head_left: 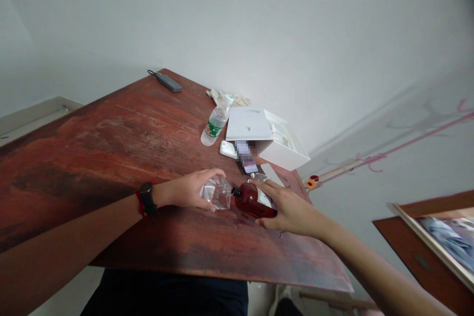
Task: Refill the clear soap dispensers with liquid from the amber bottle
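My left hand (188,189), with a dark watch on its wrist, is wrapped round a clear, faceted container (221,194) low over the wooden table (140,155). A dark red-brown bottle (249,201) with a white label is in the grip of my right hand (291,207). It lies tilted almost flat, its dark narrow neck pointing left at the clear container. Neck and container meet or nearly meet; whether they touch I cannot tell. Any liquid passing between them is too small to make out.
Beyond my hands stand a clear plastic bottle (215,122) with a green label and an open white box (248,123). Close by lie a small white case (227,149), a phone (246,158) and a pale cloth (240,100). A grey device (169,82) rests near the far corner.
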The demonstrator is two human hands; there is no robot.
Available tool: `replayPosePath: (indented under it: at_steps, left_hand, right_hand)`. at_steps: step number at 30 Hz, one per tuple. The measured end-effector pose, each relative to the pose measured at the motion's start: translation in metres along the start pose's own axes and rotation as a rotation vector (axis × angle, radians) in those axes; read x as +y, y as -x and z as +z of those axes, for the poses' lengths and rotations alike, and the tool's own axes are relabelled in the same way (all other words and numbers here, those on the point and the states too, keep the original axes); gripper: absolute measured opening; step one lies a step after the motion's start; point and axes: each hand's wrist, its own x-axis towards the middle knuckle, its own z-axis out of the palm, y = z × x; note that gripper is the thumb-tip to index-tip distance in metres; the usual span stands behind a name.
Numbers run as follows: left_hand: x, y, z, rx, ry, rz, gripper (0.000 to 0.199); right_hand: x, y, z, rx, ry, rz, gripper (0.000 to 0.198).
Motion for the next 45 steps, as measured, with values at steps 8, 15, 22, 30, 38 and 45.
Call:
replayPosePath:
  at_steps: [8, 15, 22, 30, 38, 45]
  left_hand:
    - [0.002, 0.000, 0.000, -0.001, 0.006, 0.002, 0.086]
    - [-0.001, 0.001, 0.000, 0.001, -0.008, -0.009, 0.088]
    - [0.000, 0.001, 0.000, -0.010, -0.008, -0.027, 0.087]
    - [-0.003, 0.001, 0.001, -0.010, -0.009, -0.021, 0.089]
    - [-0.002, 0.001, 0.001, -0.001, -0.016, -0.028, 0.091]
    - [0.002, 0.001, 0.000, -0.013, -0.014, -0.036, 0.085]
  right_hand:
    - [0.007, 0.001, 0.004, -0.007, -0.026, -0.001, 0.083]
    - [0.011, 0.001, 0.006, -0.024, -0.043, 0.015, 0.089]
    - [0.011, 0.002, 0.006, -0.021, -0.049, 0.022, 0.088]
    - [0.011, 0.002, 0.006, -0.020, -0.033, 0.014, 0.088]
    - [0.011, 0.001, 0.005, -0.007, -0.006, 0.006, 0.084]
    - [0.009, 0.002, 0.004, -0.018, -0.015, 0.018, 0.085]
